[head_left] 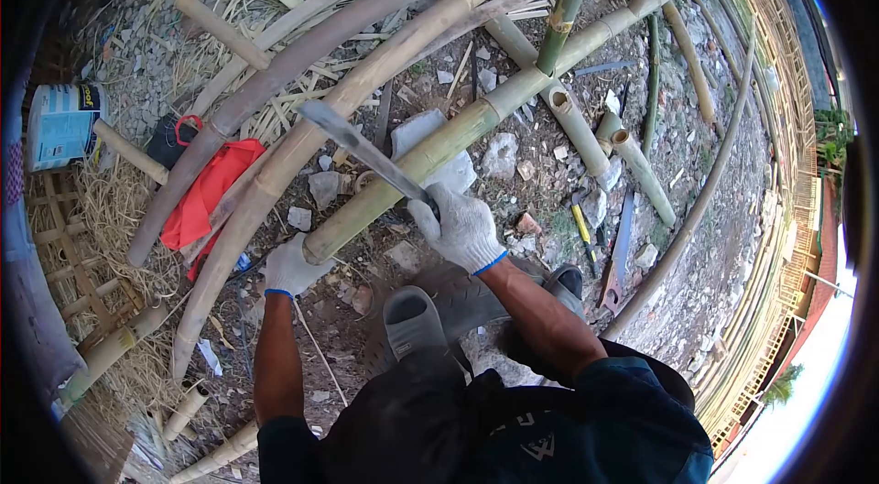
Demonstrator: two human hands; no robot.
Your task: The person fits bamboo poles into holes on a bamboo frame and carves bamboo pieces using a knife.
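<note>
A thick green bamboo pole point(472, 124) slants from lower left to upper right in front of me. My left hand point(295, 269), in a white glove, grips its near end, with the fingers partly hidden. My gloved right hand point(461, 228) is closed around the handle of a machete point(366, 154). The machete's blade points up and left, crossing above the pole; whether it touches the pole I cannot tell. An upright piece of bamboo point(568, 12) stands against the pole farther along. A pale stone block point(449, 168) lies beneath the pole.
Long bamboo poles point(352, 95) arch across the left. A handsaw point(620, 250), a yellow-handled tool point(582, 228) and short bamboo pieces point(644, 177) lie on the right. A red cloth point(209, 195) and a paint bucket point(64, 129) are at left. Stones and bamboo strips litter the ground.
</note>
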